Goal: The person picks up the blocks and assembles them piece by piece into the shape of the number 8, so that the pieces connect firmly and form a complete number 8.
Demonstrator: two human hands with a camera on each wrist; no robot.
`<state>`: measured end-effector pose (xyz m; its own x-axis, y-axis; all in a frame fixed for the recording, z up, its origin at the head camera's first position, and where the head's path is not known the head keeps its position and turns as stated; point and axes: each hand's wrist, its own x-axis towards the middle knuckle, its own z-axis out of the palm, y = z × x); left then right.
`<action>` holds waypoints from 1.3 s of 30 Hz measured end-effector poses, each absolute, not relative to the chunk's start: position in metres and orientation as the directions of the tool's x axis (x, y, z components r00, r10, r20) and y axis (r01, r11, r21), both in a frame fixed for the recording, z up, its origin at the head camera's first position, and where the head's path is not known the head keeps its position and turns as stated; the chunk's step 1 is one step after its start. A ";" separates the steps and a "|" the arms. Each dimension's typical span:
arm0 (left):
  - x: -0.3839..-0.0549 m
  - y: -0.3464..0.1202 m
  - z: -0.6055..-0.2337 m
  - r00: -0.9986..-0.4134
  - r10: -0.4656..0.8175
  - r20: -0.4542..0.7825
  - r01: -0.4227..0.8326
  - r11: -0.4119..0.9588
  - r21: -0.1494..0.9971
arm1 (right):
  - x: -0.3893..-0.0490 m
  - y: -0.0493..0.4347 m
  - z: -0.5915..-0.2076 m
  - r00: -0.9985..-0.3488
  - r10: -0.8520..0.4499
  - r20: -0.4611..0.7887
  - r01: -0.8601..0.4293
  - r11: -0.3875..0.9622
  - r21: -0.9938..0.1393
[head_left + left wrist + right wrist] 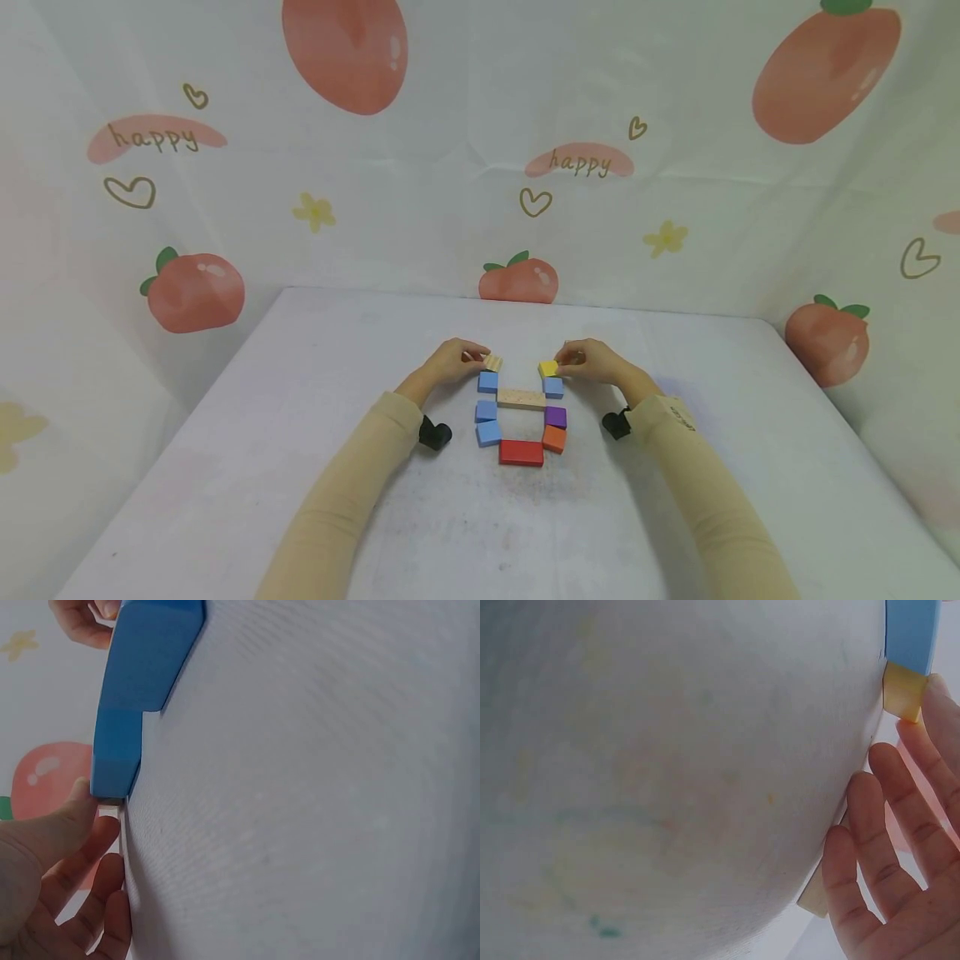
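My left hand [452,360] pinches a striped bare-wood block [492,362] at the far end of the left column. In the left wrist view that block is mostly hidden behind a blue block [116,754], and the thumb lies along its side. Opposite, my right hand [590,361] holds a yellow block [548,368] between thumb and index finger, against a blue block [552,387]. Its other fingers are spread beside the tabletop in the right wrist view. A pale wooden piece [814,894] shows partly behind those fingers.
Blue blocks [487,411] continue the left column toward me; purple [556,417] and orange [554,439] blocks continue the right. A speckled wooden bar [521,399] spans between the columns, and a red block [521,452] lies at the near end. All sit on a white-covered table [300,400].
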<state>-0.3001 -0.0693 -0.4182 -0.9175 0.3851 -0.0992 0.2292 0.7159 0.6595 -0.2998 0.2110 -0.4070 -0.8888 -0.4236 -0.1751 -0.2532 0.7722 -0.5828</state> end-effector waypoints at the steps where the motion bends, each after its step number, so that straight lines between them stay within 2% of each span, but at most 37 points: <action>1: -0.300 -0.069 -0.419 -0.917 0.386 -0.098 0.230 0.714 0.661 | -0.300 0.211 -0.407 -0.889 -0.425 -0.173 -0.256 0.773 -0.581; 15: -0.298 -0.069 -0.416 -0.902 0.428 -0.060 0.299 0.719 0.627 | -0.300 0.212 -0.407 -0.888 -0.426 -0.175 -0.259 0.776 -0.575; 39: -0.302 -0.069 -0.421 -0.898 0.436 -0.055 0.310 0.718 0.623 | -0.300 0.212 -0.407 -0.887 -0.425 -0.181 -0.257 0.779 -0.571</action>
